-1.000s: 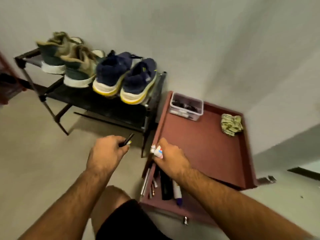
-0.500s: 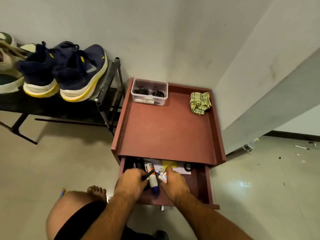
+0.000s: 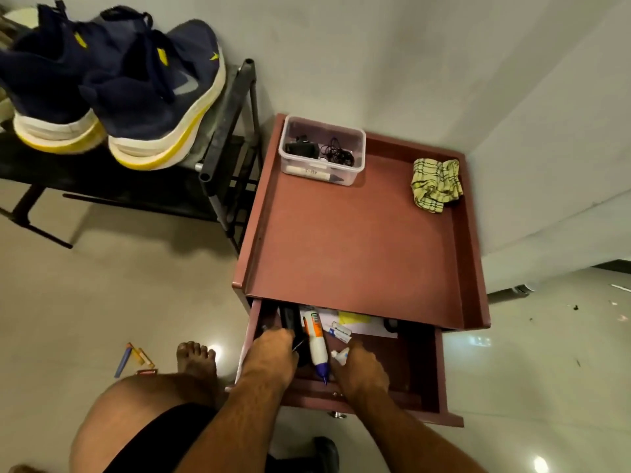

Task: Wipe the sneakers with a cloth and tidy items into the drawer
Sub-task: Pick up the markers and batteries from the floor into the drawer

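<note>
Both hands now down inside drawer [image 3: 423,367]; a second ago above it. Left hand [image 3: 273,353] pinches dark pen [image 3: 297,346]. Right hand [image 3: 358,368] grips small tube [image 3: 340,356]. Tidying under way. Cloth [image 3: 435,184] far beyond right hand, sneakers [image 3: 112,87] beyond left: wiping seemingly pending.

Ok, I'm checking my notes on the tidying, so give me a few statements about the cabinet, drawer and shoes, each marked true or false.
1. The reddish-brown cabinet's drawer is open. True.
2. The crumpled yellow-green checked cloth lies inside the drawer. False: it sits on the cabinet top, back right corner.
3. The clear plastic box stands on the cabinet top. True.
4. The navy sneakers with yellow-and-white soles are on the floor. False: they rest on the black rack.
5. The right hand holds a small white tube. True.
</note>
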